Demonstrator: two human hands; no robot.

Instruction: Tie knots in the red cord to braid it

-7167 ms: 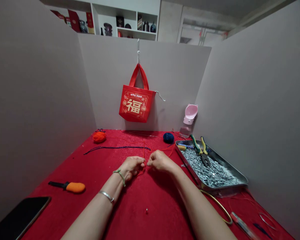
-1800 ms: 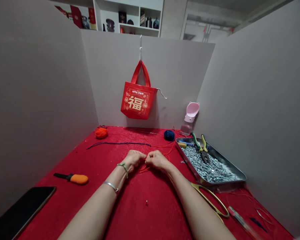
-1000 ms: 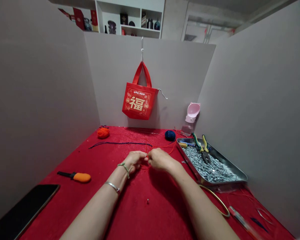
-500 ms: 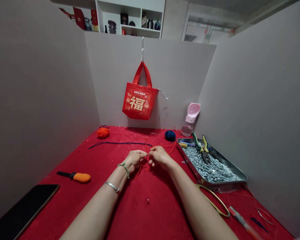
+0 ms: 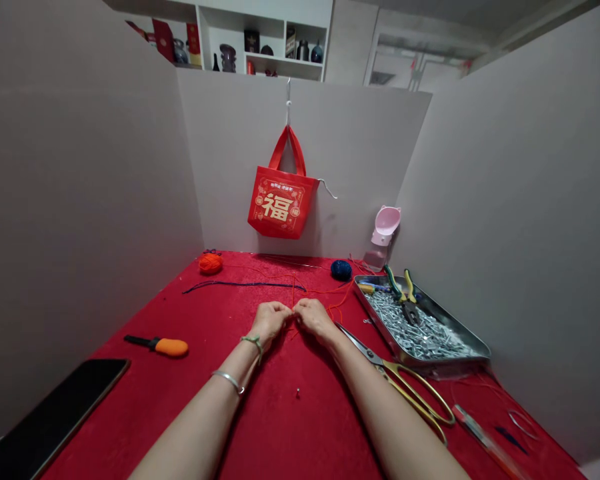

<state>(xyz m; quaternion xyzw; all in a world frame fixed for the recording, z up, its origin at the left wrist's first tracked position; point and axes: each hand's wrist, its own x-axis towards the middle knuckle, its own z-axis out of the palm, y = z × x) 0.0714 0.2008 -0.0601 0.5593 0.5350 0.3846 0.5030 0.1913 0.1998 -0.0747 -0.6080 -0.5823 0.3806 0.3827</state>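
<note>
My left hand [image 5: 273, 322] and my right hand [image 5: 312, 317] meet near the middle of the red cloth [image 5: 260, 427]. Both have their fingers pinched together on a thin red cord [image 5: 293, 291], which stands up above the fingertips; the exact grip is partly hidden. More red cord lies in loops beside my right hand. Just beyond the hands a dark blue cord [image 5: 245, 285] stretches out to the left. Gold-handled scissors [image 5: 405, 381] lie beside and partly under my right forearm.
A metal tray [image 5: 375, 327] of screws, with pliers [image 5: 409, 308] on top, stands at right. An orange yarn ball [image 5: 211, 263] and a blue one [image 5: 341, 270] sit at the back. A lighter [image 5: 167, 347] and phone [image 5: 55, 420] lie left. A red bag [image 5: 283, 203] hangs behind.
My right hand has moved left, so the fingertips of both hands now meet at the cord. The right forearm has shifted, leaving more of the scissors showing. The view has tilted slightly.
</note>
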